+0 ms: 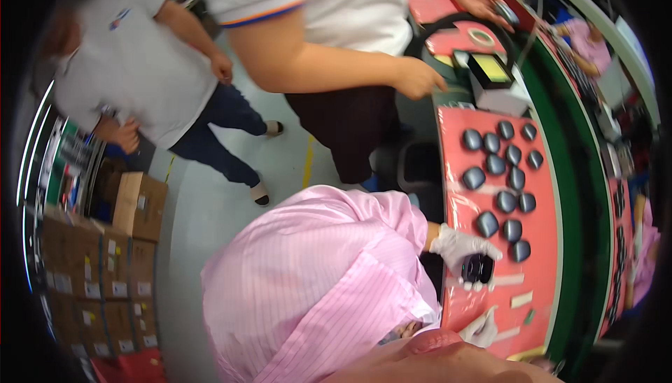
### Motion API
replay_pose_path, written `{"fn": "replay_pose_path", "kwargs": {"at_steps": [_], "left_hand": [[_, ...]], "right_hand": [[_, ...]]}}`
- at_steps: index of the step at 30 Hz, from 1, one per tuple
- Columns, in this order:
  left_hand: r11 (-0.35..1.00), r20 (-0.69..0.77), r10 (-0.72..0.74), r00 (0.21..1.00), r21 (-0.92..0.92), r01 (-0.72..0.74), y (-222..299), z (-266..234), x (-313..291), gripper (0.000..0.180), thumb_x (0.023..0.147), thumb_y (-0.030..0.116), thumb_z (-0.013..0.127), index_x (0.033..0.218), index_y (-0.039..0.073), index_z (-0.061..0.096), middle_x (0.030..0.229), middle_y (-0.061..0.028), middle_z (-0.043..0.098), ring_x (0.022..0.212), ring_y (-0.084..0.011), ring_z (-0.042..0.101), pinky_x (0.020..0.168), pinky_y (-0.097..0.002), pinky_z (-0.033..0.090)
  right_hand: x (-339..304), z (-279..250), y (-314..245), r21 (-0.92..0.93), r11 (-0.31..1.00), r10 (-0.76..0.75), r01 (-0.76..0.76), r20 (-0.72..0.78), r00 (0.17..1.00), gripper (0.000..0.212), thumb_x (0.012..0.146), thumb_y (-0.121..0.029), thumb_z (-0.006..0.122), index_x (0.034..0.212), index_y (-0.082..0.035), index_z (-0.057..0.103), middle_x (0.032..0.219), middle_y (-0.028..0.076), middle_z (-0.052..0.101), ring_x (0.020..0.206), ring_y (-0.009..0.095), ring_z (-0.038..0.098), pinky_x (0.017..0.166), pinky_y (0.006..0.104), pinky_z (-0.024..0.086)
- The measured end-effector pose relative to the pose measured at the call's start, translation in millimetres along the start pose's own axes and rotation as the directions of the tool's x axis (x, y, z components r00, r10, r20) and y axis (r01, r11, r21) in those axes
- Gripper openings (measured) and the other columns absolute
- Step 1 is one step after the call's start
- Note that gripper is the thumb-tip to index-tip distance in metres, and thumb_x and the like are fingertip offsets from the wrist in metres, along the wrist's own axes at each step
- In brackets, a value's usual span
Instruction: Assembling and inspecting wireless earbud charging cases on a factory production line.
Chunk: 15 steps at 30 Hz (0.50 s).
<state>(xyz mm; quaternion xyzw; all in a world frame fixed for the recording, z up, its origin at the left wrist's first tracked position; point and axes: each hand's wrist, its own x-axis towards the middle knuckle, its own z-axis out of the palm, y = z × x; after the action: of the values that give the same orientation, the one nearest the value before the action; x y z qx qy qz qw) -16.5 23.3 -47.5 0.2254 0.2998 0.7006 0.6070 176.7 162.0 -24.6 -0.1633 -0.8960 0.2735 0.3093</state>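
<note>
My left hand (458, 249), in a white glove, is closed round a small black rounded casing (478, 269) just above the near edge of the red-covered bench. Lower in the picture, my right hand (481, 328), also gloved, rests low over the bench; part of it is hidden and its grip does not show. Beyond my left hand lie several dark grey, glossy rounded casings (506, 201), spread out on the red mat (458, 208). Pale strips (521, 300) and a small green piece (530, 316) lie on the mat beside my hands.
A standing person in a white shirt (350, 12) holds a dark casing (505, 12) above the bench. Nearby are a black box with a yellow pad (492, 69) and a tape roll (480, 36). A green conveyor (581, 194) runs behind. Cartons (91, 264) stand at left, near another person (140, 54).
</note>
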Motion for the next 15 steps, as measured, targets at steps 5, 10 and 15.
{"fn": "replay_pose_path", "kwargs": {"at_steps": [5, 10, 15], "left_hand": [[0.911, 0.183, -0.275, 0.944, -0.264, 0.316, 11, -2, 5, 0.071, 0.087, 0.058, 0.049, 0.107, -0.01, 0.059, 0.084, -0.0171, 0.067, 0.07, -0.026, 0.067, 0.054, -0.033, 0.053], [0.93, 0.18, -0.267, 0.947, -0.209, 0.302, 9, 4, 5, 0.068, 0.09, 0.054, 0.047, 0.112, -0.01, 0.057, 0.084, -0.0176, 0.067, 0.067, -0.0263, 0.067, 0.051, -0.0329, 0.052], [0.927, 0.247, -0.237, 0.94, -0.232, 0.295, 8, 3, 7, 0.067, 0.09, 0.053, 0.046, 0.112, -0.01, 0.057, 0.083, -0.0184, 0.066, 0.066, -0.0261, 0.066, 0.05, -0.0318, 0.051]], "right_hand": [[-2, 5, -5, 0.007, 0.972, 0.234, -0.234, -0.107, 0.966, 0.023, 0.09, -0.003, 0.058, 0.112, 0.003, 0.064, 0.083, 0.012, 0.059, 0.077, 0.024, 0.054, 0.073, 0.0354, 0.045], [-6, 2, -9, -0.004, 0.967, 0.251, -0.255, -0.173, 0.953, 0.024, 0.092, -0.003, 0.055, 0.113, 0.002, 0.064, 0.087, 0.011, 0.059, 0.08, 0.021, 0.054, 0.071, 0.0325, 0.045], [-6, 1, -1, 0.035, 0.951, 0.308, -0.307, -0.162, 0.937, 0.022, 0.092, -0.003, 0.054, 0.111, 0.003, 0.064, 0.09, 0.01, 0.06, 0.079, 0.02, 0.054, 0.069, 0.0317, 0.045]]}}
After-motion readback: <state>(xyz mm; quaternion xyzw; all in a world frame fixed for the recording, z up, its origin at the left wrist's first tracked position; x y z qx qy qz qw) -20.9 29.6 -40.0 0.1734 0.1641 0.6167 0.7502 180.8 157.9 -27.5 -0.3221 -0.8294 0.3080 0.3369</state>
